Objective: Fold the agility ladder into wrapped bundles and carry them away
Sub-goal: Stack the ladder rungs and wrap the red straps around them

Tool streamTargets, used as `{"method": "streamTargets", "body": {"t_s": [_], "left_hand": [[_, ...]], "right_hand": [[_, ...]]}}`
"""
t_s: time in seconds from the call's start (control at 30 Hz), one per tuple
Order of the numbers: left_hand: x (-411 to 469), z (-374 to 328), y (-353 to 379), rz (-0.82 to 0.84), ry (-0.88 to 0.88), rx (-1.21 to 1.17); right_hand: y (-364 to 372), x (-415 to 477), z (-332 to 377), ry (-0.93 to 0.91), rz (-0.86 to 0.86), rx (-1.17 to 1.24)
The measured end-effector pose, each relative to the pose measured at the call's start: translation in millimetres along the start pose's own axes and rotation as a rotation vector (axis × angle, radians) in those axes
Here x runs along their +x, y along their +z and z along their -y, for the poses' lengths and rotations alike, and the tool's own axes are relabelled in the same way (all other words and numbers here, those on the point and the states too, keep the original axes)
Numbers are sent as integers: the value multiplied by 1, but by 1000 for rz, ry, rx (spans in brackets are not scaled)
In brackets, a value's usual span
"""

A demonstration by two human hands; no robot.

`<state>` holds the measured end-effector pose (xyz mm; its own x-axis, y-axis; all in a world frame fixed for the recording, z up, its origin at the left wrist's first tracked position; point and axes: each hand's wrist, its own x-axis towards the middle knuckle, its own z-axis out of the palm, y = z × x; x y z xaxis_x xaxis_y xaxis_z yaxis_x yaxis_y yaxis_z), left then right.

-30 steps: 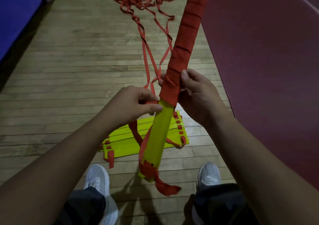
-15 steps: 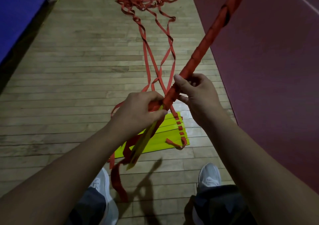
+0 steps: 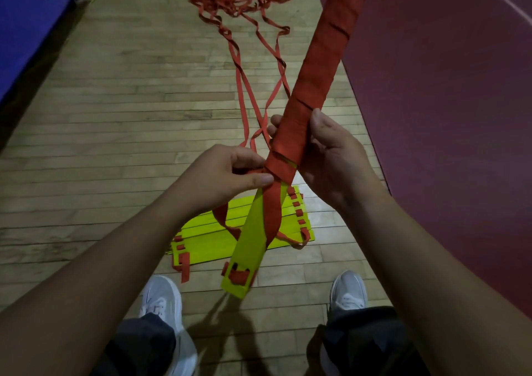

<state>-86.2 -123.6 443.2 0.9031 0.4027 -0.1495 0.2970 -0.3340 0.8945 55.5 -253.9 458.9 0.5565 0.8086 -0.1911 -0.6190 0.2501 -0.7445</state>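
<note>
Left hand [image 3: 227, 174] pinching, right hand [image 3: 334, 156] gripping, forearms converging.

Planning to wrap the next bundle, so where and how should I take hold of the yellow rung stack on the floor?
Probably grip the yellow rung stack around its middle, from above, sliding fingers under the long edge nearest your feet. It lies flat and slightly fanned, so clamping across all rungs should keep them together; the short ends carry loose red strap loops that could slip.
</note>
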Motion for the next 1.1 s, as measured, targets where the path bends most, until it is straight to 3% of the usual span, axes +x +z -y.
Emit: {"method": "streamTargets", "body": {"t_s": [0.1,0.37,0.6,0.73,0.93,1.1], "left_hand": [[-2,0,1,-70,-26,256],[-10,-10,15,-137,-28,315],[-11,-6,19,-299,86,357],[-7,-1,14,-256,113,333],[0,4,0,-31,80,-113],[0,3,-1,6,42,-43]], "right_hand": [[-1,2,0,-11,-54,-86],[-5,7,-3,-30,-112,-153],[-6,8,-11,-14,-128,-228],[-8,7,-11,-27,-148,-276],[-1,6,-5,3,-20,-8],[1,2,-5,-4,88,37]]}}
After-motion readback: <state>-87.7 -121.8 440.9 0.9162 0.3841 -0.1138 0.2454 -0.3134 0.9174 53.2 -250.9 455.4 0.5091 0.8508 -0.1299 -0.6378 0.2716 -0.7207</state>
